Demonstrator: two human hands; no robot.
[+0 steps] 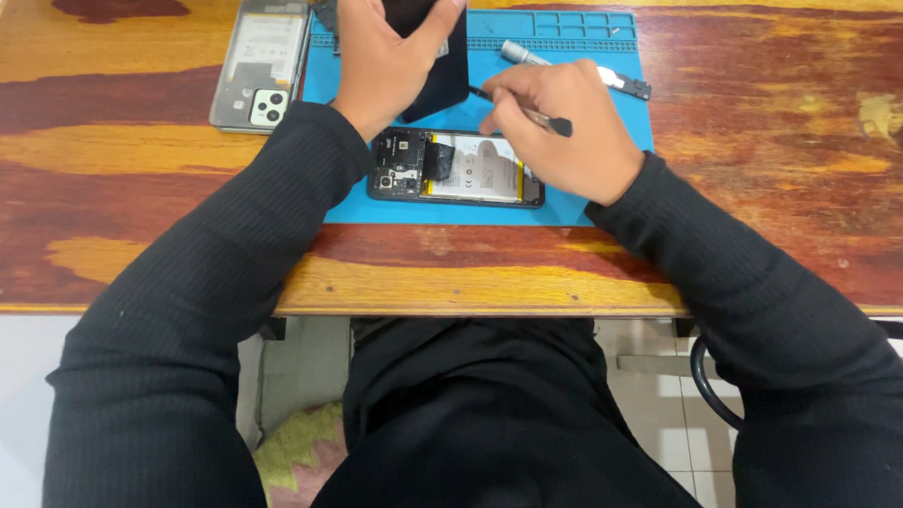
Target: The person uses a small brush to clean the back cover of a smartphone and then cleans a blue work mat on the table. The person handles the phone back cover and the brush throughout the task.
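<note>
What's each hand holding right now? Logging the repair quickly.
Left hand: closed on a black phone cover.
Right hand: closed on a thin tool.

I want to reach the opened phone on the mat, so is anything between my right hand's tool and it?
Nothing visible. The right hand holds a thin tool just above the opened phone on the blue mat. The left hand lifts the black back cover aside.

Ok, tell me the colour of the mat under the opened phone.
Blue mat, clearest in the head view.
</note>
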